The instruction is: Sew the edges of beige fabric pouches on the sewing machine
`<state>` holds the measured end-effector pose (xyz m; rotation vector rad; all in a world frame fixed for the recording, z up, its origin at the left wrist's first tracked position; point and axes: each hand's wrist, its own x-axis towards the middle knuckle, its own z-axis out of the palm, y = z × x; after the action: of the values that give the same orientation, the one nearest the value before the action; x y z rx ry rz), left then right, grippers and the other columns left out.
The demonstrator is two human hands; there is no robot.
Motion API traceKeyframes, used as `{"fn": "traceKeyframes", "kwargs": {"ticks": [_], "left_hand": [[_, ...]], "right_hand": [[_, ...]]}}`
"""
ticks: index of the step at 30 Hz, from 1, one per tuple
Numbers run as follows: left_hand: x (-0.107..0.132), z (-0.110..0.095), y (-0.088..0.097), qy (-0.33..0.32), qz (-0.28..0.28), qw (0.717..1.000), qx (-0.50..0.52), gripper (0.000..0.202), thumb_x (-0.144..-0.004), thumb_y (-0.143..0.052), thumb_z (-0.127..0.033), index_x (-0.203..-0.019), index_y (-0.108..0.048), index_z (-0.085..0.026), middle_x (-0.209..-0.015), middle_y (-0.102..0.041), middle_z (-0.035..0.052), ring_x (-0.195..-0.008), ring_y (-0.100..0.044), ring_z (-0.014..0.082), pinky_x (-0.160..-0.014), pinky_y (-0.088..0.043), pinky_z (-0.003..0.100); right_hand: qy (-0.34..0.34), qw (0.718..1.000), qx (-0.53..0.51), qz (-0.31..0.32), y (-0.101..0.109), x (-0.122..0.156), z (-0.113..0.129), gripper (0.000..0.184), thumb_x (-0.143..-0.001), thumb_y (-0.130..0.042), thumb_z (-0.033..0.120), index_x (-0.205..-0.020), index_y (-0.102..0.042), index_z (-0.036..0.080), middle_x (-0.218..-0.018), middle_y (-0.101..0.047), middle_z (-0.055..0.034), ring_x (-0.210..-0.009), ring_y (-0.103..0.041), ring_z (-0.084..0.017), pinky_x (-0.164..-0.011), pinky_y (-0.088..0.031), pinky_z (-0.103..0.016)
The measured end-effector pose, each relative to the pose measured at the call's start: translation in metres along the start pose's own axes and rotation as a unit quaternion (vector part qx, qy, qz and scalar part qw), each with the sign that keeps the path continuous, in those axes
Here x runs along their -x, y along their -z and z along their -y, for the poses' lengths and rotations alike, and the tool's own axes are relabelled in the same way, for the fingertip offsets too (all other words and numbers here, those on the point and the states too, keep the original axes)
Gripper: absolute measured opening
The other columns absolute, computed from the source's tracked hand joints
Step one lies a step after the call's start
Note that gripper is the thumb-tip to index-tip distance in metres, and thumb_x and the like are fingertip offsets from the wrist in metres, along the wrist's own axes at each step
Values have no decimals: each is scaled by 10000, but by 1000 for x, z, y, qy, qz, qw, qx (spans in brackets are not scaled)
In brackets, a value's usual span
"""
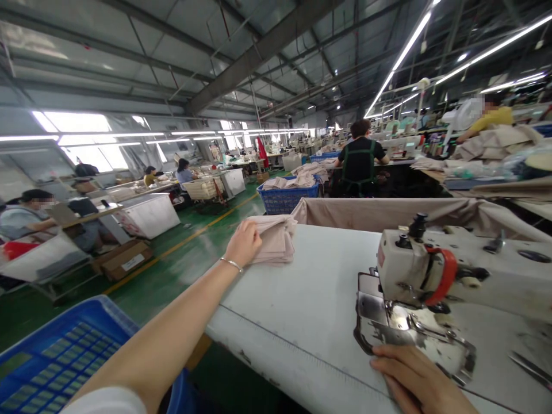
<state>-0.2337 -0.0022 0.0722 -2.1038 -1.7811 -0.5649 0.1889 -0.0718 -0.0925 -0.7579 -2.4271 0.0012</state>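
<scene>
Our hands work apart: the left hand curls its fingers over a folded stack of pinkish-beige woven cloth, though we cannot tell whether it pinches the layers. Our right hand lies loosely extended, fingertips by the worn, shiny metal plate of a cream-white sewing machine with a curved orange-red guard. Soft and roughly rectangular, the cloth sits at the far left corner of the counter; its layered edges face right, and its long axis seems to run left to right, partly hidden by our fingers. We see the smooth white counter marked with ruler ticks along its near side. Below it, a blue plastic lattice basket stands near a glossy green floor, under dark ceiling beams.
</scene>
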Motion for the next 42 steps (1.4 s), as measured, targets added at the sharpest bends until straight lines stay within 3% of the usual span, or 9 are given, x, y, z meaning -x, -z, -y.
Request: {"fn": "traceKeyframes", "kwargs": {"ticks": [6, 10, 16, 21, 24, 27, 30, 38, 42], "left_hand": [[70, -96, 27, -152, 139, 973, 103, 127, -852, -639, -298, -938, -650, -206, -1172, -627, 44, -1124, -561, 218, -1004, -439, 343], [112, -141, -11, -105, 260, 944, 174, 430, -908, -586, -383, -1297, -520, -213, -1397, -492, 94, -1283, -451, 260, -1085, -351, 430], [98, -178, -60, -41, 221, 953, 201, 539, -750, -733, -491, -1204, -584, -241, -1240, -529, 96, -1175, -480, 311, -1017, -364, 478], [78, -196, -53, -34, 223, 939, 260, 94, -757, -669, -249, -801, -626, -178, -849, -606, 45, -864, -576, 228, -826, -450, 355], [81, -201, -31, -26, 232, 921, 312, 81, -804, -565, -167, -872, -608, -179, -761, -618, 9, -724, -582, 164, -709, -463, 277], [88, -203, -4, 31, 251, 842, 476, 227, -844, -579, -194, -1069, -590, -176, -923, -670, 31, -821, -620, 158, -733, -481, 244], [94, -207, 17, 115, 239, 747, 609, 173, -839, -659, -281, -953, -664, -150, -899, -672, 45, -834, -606, 169, -732, -472, 236], [106, -215, 31, 148, 174, 790, 568, 176, -792, -695, -224, -964, -697, -189, -878, -669, 23, -808, -601, 158, -728, -482, 227], [109, -217, 30, 173, 168, 782, 575, 156, -767, -717, -223, -917, -703, -178, -837, -682, 23, -785, -621, 159, -720, -504, 229]], "right_hand": [[-132, 983, -123, 46, 16, -15, 18, 245, -951, -504, 327, -1150, -642, 288, -1157, -645, -62, -1082, -604, -230, -931, -520, -385], [-207, 967, -145, 32, 14, -27, 35, 220, -957, -486, 355, -981, -682, 258, -1106, -628, -73, -1030, -585, -260, -896, -496, -452], [-240, 963, -120, -10, -3, -27, 53, 130, -863, -620, 273, -953, -647, 183, -1108, -594, -124, -1029, -542, -309, -915, -442, -518], [-254, 955, -146, -36, 9, -24, 53, 95, -898, -572, 264, -880, -656, 224, -1041, -620, -76, -994, -576, -246, -867, -492, -413], [-261, 949, -161, -74, 32, -26, 58, 131, -911, -553, 301, -880, -668, 246, -1200, -586, -77, -1141, -527, -258, -953, -453, -432], [-252, 937, -225, -84, 61, -33, 69, 135, -913, -553, 315, -857, -661, 256, -1195, -613, -56, -1157, -529, -248, -969, -441, -407], [-276, 919, -275, -57, 85, -42, 80, 116, -893, -579, 312, -819, -647, 253, -994, -680, -21, -974, -610, -212, -824, -491, -316], [-297, 915, -273, -35, 107, -48, 92, 148, -865, -601, 293, -725, -608, 248, -782, -653, 19, -733, -603, -164, -655, -463, -259], [-299, 922, -240, -45, 110, -48, 93, 174, -845, -629, 306, -692, -572, 245, -749, -634, 18, -691, -585, -163, -613, -449, -262]]}}
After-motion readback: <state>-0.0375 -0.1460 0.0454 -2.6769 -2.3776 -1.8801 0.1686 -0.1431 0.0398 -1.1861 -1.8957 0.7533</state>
